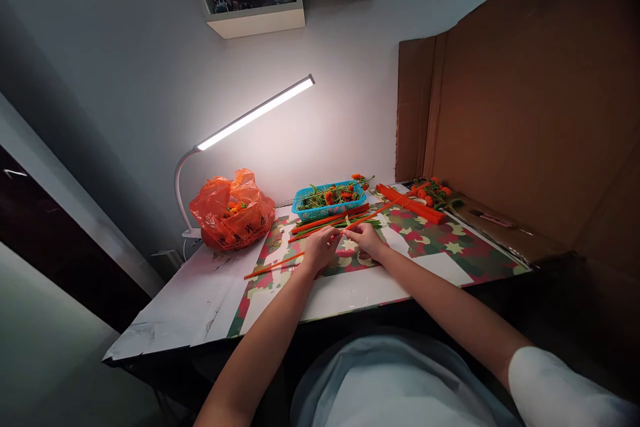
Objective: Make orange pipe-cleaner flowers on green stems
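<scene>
My left hand (pixel 321 249) and my right hand (pixel 367 240) meet over the patterned table cover, fingertips almost touching. Both pinch a long thin orange stick (pixel 273 266), which passes through my left hand; an orange length rises beyond my right hand toward the upper right. Just behind them lie more orange sticks and green stems (pixel 314 229). A blue basket (pixel 330 213) with orange flowers and leaves stands beyond these. To its right a bundle of flat orange strips (pixel 417 205) lies slanted. What exactly is between the fingertips is too small to tell.
An orange plastic bag (pixel 235 220) holding flowers sits at the left, beside a lit desk lamp (pixel 255 113). More orange flowers (pixel 431 192) lie at the right back. Tall cardboard (pixel 520 100) walls the right side, with a cutter-like tool (pixel 493 217) on its lower flap.
</scene>
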The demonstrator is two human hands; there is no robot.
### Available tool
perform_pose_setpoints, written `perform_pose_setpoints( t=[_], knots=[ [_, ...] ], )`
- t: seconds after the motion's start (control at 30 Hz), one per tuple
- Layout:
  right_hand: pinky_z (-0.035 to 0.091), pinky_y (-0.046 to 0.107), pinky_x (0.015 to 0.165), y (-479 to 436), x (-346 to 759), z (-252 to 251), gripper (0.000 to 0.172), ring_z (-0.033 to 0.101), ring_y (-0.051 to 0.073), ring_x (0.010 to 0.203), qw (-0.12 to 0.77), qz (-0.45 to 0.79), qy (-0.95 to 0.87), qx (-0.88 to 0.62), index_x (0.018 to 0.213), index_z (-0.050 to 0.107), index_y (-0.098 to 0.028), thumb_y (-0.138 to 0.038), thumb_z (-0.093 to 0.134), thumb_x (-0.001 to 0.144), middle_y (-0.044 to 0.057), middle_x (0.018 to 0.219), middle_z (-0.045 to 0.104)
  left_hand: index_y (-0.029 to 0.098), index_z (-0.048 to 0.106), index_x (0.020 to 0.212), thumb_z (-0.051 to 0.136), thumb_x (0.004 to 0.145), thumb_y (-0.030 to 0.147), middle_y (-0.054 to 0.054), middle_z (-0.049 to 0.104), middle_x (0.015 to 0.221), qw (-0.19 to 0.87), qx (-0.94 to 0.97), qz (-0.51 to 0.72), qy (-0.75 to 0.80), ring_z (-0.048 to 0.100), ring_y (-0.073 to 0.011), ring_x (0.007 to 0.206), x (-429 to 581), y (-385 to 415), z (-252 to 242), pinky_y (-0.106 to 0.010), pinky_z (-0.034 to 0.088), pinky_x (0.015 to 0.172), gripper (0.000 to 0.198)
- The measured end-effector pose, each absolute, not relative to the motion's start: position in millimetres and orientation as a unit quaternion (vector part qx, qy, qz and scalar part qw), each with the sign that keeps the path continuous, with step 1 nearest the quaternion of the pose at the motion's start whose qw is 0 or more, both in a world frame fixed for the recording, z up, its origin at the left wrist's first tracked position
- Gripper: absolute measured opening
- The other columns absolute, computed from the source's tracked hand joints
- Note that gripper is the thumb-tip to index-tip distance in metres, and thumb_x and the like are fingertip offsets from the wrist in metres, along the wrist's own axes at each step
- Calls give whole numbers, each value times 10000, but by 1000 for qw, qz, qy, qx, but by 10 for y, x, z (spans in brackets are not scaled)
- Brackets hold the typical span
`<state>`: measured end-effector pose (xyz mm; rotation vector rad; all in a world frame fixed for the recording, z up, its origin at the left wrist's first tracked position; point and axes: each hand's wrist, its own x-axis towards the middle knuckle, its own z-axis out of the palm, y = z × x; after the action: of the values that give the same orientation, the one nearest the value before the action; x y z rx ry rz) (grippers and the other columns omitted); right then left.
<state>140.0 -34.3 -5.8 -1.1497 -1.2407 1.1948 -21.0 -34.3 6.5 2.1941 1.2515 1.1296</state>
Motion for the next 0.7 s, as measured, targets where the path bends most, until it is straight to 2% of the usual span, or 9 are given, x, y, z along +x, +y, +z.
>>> perform_pose_setpoints(
  t=[0.17, 0.23, 0.37, 0.47, 0.6, 0.7],
  knots=[
    [314, 241, 419, -307, 1385, -84, 331, 374, 79, 439, 546, 458, -537, -451, 625, 561, -182, -471, 721, 614, -31, 532, 489, 232, 644, 759, 593, 783, 346, -42, 613, 791, 180, 777, 412, 441, 501, -185, 726, -198, -330, 66, -246, 330, 675, 127],
    [332, 243, 450, -262, 1409, -89, 344, 395, 90, 473, 574, 435, -526, -453, 602, 508, -196, -488, 685, 643, -31, 544, 472, 228, 638, 750, 591, 789, 339, -38, 608, 764, 170, 778, 420, 436, 493, -179, 701, -214, -312, 74, -241, 315, 653, 127],
    [312, 251, 465, -115, 1568, -93, 378, 336, 102, 487, 667, 339, -449, -488, 585, 319, -232, -483, 555, 739, -45, 543, 355, 215, 615, 715, 538, 831, 331, -33, 579, 700, 124, 772, 422, 459, 479, -173, 663, -305, -257, 95, -243, 273, 610, 181],
    [318, 267, 484, 2, 1744, -97, 333, 340, 130, 512, 712, 266, -386, -523, 632, 285, -244, -496, 425, 798, -32, 566, 346, 208, 592, 697, 502, 854, 339, -37, 575, 693, 72, 766, 406, 493, 480, -176, 658, -398, -206, 118, -256, 247, 593, 224],
    [348, 285, 528, 103, 1925, -103, 295, 407, 162, 558, 710, 224, -331, -580, 691, 341, -245, -498, 307, 840, 1, 625, 410, 195, 555, 643, 465, 877, 338, -52, 586, 701, 9, 769, 325, 551, 494, -183, 678, -520, -138, 157, -275, 219, 576, 288],
    [358, 305, 546, 120, 1941, -111, 275, 440, 177, 555, 676, 280, -347, -586, 745, 440, -238, -476, 336, 836, 18, 622, 465, 191, 565, 665, 443, 887, 350, -57, 609, 745, -13, 748, 298, 593, 507, -181, 699, -596, -93, 169, -275, 216, 566, 299]
  ],
)
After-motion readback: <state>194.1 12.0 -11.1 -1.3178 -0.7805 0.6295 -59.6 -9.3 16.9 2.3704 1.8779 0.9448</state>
